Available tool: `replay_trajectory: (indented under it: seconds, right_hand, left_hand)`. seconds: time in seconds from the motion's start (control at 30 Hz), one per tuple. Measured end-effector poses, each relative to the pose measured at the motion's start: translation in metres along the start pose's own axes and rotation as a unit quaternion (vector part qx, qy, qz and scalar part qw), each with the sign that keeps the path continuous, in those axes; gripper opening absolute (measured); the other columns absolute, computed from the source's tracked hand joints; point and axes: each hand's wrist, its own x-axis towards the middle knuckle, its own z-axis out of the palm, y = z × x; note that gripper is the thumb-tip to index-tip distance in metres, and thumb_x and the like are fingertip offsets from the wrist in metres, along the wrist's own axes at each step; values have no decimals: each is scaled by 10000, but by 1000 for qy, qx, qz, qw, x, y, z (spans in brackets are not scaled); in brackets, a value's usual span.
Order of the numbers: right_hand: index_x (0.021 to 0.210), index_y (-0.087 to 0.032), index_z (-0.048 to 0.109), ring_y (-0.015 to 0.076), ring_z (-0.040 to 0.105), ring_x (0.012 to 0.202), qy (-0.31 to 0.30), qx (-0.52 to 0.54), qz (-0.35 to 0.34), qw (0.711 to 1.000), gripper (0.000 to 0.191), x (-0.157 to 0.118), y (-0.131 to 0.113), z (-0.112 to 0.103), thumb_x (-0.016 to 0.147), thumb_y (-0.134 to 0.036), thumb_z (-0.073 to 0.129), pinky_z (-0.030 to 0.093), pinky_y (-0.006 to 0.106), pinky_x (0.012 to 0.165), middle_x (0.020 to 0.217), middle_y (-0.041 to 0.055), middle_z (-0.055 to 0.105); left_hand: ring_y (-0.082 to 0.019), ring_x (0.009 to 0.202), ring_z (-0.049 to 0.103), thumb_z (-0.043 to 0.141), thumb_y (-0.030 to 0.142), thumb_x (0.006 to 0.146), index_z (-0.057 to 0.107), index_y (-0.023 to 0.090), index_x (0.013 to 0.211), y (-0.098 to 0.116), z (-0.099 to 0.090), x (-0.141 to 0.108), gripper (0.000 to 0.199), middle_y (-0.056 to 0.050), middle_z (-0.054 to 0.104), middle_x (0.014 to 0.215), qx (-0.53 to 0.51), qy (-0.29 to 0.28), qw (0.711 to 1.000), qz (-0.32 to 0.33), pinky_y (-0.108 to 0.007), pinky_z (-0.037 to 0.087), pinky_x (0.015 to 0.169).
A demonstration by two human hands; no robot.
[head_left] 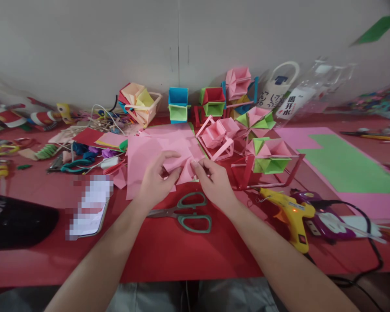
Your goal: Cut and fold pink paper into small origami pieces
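The left hand (157, 177) and right hand (214, 175) pinch a folded pink piece (187, 170) between thumbs and fingertips, above the scissors (185, 212). A light, even pinch suits such thin paper; lining up edges before pressing should keep creases crisp. Flat, matte pink sheets (139, 158) lie just beyond. The scissors have rounded green loops; the angular paper boxes (274, 154) show sharp folds.

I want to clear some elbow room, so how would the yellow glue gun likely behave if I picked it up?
The yellow glue gun looks like hard plastic, so it should lift as one stiff piece. The black cord at its handle would probably drag or twist it. Its orange light is lit, so the tip may be hot.
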Motion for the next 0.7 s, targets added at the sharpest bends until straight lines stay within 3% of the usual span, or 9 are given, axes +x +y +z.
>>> replay_trajectory:
  seconds: [0.17,0.43,0.7]
  right_hand:
    - [665,-205,434,112,373,557,1,2,1,1000,390,0,0,0,979,-429,494,303,268,549,592,-43,387]
    - [668,-200,489,120,438,568,-4,-5,2,1000,392,0,0,0,973,-446,500,334,273,569,602,-25,487]
    - [666,-204,474,126,447,584,-8,-15,-9,1000,389,0,0,0,986,-426,477,342,281,589,613,-20,489]
  left_hand:
    - [-83,619,563,642,145,823,618,214,1092,4,0,0,278,-21,673,1055,-7,-5,1000,-7,-212,458,557]
    - [-38,472,428,654,194,828,626,215,1091,3,-2,0,266,-15,672,1042,-14,-9,1000,-22,-205,398,458]
    - [-36,457,415,667,264,850,626,214,1096,-2,-2,1,254,-15,658,996,-29,-16,999,-36,-204,373,431]
